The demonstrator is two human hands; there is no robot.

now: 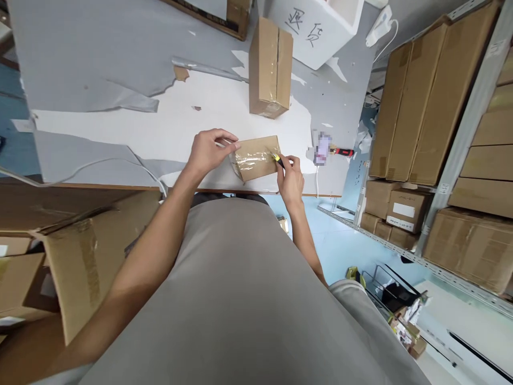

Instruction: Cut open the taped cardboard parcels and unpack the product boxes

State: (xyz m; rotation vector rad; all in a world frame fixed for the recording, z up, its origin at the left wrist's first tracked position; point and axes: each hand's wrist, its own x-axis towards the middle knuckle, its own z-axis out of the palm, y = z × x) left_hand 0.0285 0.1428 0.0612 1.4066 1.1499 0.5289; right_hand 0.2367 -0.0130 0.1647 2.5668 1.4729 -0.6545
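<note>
A small cardboard box (pixel 256 170) with shiny clear tape along its top lies near the front edge of the table. My left hand (pixel 210 151) grips its upper left corner, thumb and fingertips closed on the edge. In my right hand (pixel 291 182) is a yellow and black utility knife (pixel 278 160), its tip at the taped right end of the box. Whether the blade is in the tape cannot be made out. Behind this box a taller taped carton (pixel 264 67) stands on the table.
A white bin (pixel 316 32) with handwriting stands at the back. On the right lie a blurred-out phone-like item (pixel 322 148) and a red and black handle (pixel 343 152). Shelves with cartons (pixel 417 107) flank the right; a large open carton (pixel 104 256) is at lower left. A cable (pixel 80 175) crosses the table's left.
</note>
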